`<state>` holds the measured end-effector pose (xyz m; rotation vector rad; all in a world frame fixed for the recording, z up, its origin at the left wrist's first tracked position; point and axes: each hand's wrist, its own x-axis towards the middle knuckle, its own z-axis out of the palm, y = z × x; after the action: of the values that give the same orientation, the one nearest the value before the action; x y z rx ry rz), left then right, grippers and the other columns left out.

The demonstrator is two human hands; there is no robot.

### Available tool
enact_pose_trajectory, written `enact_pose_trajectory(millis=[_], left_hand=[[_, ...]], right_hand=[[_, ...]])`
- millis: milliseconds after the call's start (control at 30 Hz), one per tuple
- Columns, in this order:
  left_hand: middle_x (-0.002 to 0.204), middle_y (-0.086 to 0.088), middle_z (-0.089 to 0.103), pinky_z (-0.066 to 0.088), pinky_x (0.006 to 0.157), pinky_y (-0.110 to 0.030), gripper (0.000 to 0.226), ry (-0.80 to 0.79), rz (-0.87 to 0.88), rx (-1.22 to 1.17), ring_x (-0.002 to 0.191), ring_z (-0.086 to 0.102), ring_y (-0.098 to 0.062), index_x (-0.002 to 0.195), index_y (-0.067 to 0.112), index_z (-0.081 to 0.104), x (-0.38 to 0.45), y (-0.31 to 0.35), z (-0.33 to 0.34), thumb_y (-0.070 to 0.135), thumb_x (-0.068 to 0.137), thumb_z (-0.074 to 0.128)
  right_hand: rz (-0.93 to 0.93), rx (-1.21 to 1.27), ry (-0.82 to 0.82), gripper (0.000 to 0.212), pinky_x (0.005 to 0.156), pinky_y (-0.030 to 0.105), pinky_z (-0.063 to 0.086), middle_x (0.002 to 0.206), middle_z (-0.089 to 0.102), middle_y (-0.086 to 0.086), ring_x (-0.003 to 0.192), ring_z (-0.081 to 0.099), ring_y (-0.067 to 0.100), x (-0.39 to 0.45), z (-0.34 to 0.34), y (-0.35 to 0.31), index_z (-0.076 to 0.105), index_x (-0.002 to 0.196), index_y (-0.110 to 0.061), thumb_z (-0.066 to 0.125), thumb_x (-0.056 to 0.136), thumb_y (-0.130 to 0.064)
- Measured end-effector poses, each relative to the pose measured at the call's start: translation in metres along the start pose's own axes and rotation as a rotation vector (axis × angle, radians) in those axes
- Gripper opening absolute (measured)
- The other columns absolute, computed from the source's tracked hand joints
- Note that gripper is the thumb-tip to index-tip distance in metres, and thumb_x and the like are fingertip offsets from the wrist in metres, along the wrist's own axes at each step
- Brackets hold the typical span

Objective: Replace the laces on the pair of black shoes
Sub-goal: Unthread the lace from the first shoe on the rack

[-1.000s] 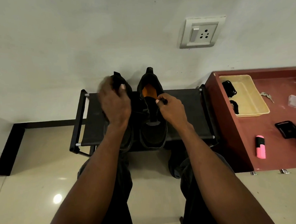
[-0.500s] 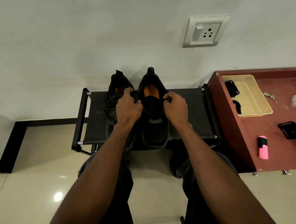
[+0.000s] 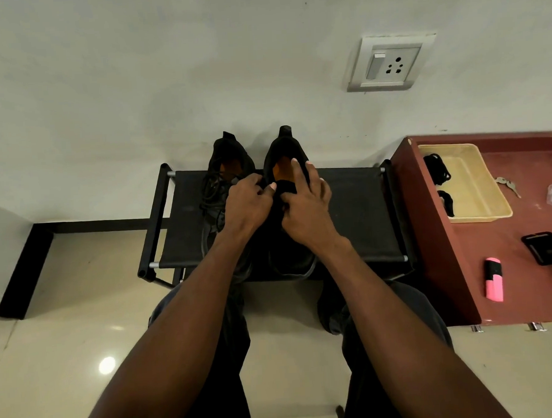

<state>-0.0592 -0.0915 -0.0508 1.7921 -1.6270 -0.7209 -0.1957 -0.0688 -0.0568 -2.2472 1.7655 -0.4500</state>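
Two black shoes sit side by side on a low black rack (image 3: 357, 204) against the wall, heels to the wall. Left shoe (image 3: 230, 160) — a loose tangle of dark laces (image 3: 211, 193) spills over its tongue and side. Left hand (image 3: 247, 204) is over the gap between the shoes, fingers curled, thumb and forefinger apparently pinching at the tongue area of the right shoe (image 3: 284, 147); what exactly is pinched cannot be told, black on black. Right hand (image 3: 305, 207) is on the same shoe, two fingers extended into the orange-lined opening, the rest curled at the eyelet rows.

Judgement: shoes look light, with soft uppers that will flex; steadying at the collar or tongue should serve. A lace is limp and thin — best held near its tip for threading.

Right of the rack, a red desk (image 3: 525, 227) carries a shallow yellow tray (image 3: 478, 195) with two dark bundles along its left wall, possibly laces (image 3: 437, 168). Keys (image 3: 507, 184), a pink-and-black object (image 3: 493, 279) and dark items lie outside it.
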Motion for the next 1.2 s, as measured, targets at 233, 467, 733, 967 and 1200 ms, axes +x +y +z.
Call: enact_pose_trajectory(millis=[233, 467, 733, 967, 1200], left_hand=[[0.065, -0.001, 0.058, 0.043, 0.053, -0.034, 0.019, 0.018, 0.012, 0.032, 0.060, 0.057, -0.019, 0.094, 0.008, 0.062, 0.000, -0.001, 0.000, 0.027, 0.096, 0.061], [0.064, 0.004, 0.051, 0.029, 0.050, -0.025, 0.020, 0.034, -0.005, 0.008, 0.056, 0.048, -0.010, 0.103, 0.008, 0.060, -0.004, 0.003, 0.007, 0.028, 0.098, 0.059], [0.070, 0.003, 0.056, 0.035, 0.054, -0.029, 0.022, 0.041, -0.021, -0.022, 0.061, 0.052, -0.012, 0.108, 0.008, 0.060, -0.003, 0.004, 0.008, 0.028, 0.098, 0.058], [0.065, -0.002, 0.053, 0.036, 0.053, -0.030, 0.019, 0.025, -0.016, -0.034, 0.058, 0.050, -0.018, 0.100, 0.006, 0.057, -0.007, 0.003, 0.006, 0.025, 0.099, 0.057], [0.068, -0.004, 0.055, 0.037, 0.052, -0.030, 0.022, 0.022, -0.029, -0.041, 0.061, 0.053, -0.021, 0.108, 0.005, 0.058, -0.007, 0.007, 0.007, 0.024, 0.100, 0.056]], right_hand=[[0.308, 0.264, 0.429, 0.019, 0.113, 0.049, 0.026, 0.159, 0.031, 0.012, 0.146, 0.022, 0.031, 0.002, -0.018, 0.006, 0.073, 0.090, -0.006, 0.055, 0.087, -0.001], [0.294, 0.287, 0.411, 0.036, 0.113, 0.052, 0.031, 0.155, 0.035, 0.015, 0.145, 0.024, 0.034, 0.002, -0.024, 0.010, 0.070, 0.107, -0.009, 0.053, 0.077, 0.002], [-0.005, -0.044, 0.056, 0.024, 0.116, 0.051, 0.006, 0.161, 0.029, 0.011, 0.150, 0.010, 0.032, -0.001, 0.002, -0.001, 0.075, 0.102, -0.014, 0.059, 0.084, -0.011], [0.566, 0.298, 0.682, 0.021, 0.109, 0.041, 0.033, 0.139, 0.054, 0.011, 0.129, 0.049, 0.029, 0.014, -0.044, 0.043, 0.073, 0.099, -0.004, 0.054, 0.090, 0.002], [0.457, 0.276, 0.587, 0.029, 0.110, 0.048, 0.040, 0.146, 0.046, 0.014, 0.136, 0.040, 0.030, 0.011, -0.042, 0.043, 0.068, 0.116, -0.008, 0.060, 0.089, 0.000]])
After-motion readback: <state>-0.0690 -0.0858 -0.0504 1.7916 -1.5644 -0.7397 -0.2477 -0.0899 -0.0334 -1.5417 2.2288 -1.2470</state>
